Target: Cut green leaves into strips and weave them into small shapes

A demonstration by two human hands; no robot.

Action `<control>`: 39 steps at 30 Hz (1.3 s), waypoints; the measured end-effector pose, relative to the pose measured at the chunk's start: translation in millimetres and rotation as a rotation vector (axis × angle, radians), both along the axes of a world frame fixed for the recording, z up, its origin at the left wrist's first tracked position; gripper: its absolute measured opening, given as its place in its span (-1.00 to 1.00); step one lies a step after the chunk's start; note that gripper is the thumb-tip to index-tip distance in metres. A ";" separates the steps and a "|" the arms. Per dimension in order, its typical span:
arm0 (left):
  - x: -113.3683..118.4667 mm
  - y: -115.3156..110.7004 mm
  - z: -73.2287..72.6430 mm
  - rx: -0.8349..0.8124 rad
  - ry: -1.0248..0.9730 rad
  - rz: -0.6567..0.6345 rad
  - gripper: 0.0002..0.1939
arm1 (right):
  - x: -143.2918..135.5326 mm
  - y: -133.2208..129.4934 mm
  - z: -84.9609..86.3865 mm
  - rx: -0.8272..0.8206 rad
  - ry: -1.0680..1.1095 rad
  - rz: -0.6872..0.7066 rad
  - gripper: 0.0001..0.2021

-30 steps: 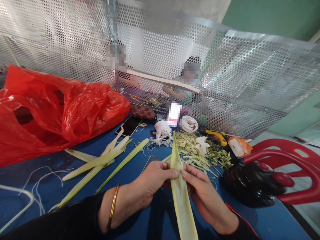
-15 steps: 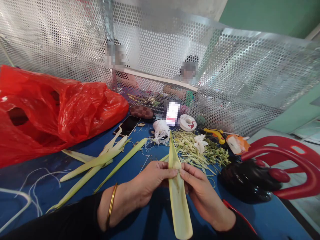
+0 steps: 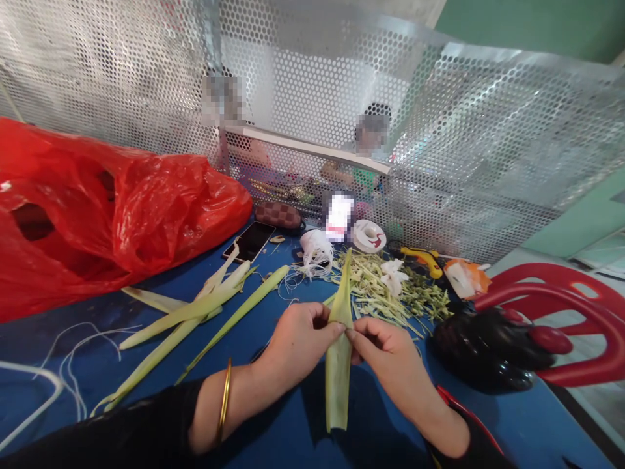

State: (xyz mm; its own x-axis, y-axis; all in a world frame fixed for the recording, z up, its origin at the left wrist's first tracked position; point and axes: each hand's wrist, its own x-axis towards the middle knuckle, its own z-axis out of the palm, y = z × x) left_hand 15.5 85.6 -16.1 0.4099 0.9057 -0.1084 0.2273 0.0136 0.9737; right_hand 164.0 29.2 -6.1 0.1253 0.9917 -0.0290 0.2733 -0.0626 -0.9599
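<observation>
A long pale-green leaf (image 3: 336, 384), like a husk, is pinched at its middle by both hands above the blue table. My left hand (image 3: 303, 342) closes on its left edge, thumb on the near face. My right hand (image 3: 388, 355) grips the right edge, its thumb almost meeting the other one. The leaf's pointed tip reaches away from me, and its broad cut end hangs towards me. Other husk-like leaves (image 3: 195, 312) lie loose to the left of my left hand. Beyond my hands is a heap of thin green clippings (image 3: 366, 280).
A red plastic bag (image 3: 170, 215) fills the left. At the back are a dark phone (image 3: 250, 241), a checkered case (image 3: 278, 215), white string (image 3: 315, 251), a ribbon roll (image 3: 368, 236) and a yellow-handled tool (image 3: 427, 260). A black bag (image 3: 488, 352) and red chair (image 3: 590, 312) stand right. Behind the perforated screen (image 3: 312, 78), people sit.
The leaf has tilted: its near end has swung up and left, and it looks narrower and more folded. Both hands keep their pinch, and the view has shifted slightly.
</observation>
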 end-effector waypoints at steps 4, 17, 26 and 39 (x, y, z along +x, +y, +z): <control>-0.2 -4.1 0.1 0.062 0.094 -0.005 -0.80 | -1.3 -2.1 -7.0 0.022 -0.116 0.002 -0.76; 2.9 -7.8 0.0 -0.035 -0.048 -0.058 -0.88 | -3.6 -4.9 -12.2 0.117 -0.341 -0.027 -0.76; 6.1 -6.5 8.8 -0.284 -0.267 -0.070 -0.84 | -4.4 -4.2 -8.9 -0.002 -0.072 -0.051 -0.79; 3.5 -5.3 6.0 -0.156 -0.202 -0.011 -0.85 | -1.3 -1.8 -10.4 0.030 -0.110 -0.012 -0.77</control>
State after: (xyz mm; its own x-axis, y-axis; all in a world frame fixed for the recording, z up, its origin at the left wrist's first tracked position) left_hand 19.0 80.3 -10.1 0.4473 0.8798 -0.1608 0.0290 0.1654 0.9858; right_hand 162.7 27.4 -16.5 0.1383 0.9903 0.0156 0.3768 -0.0381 -0.9255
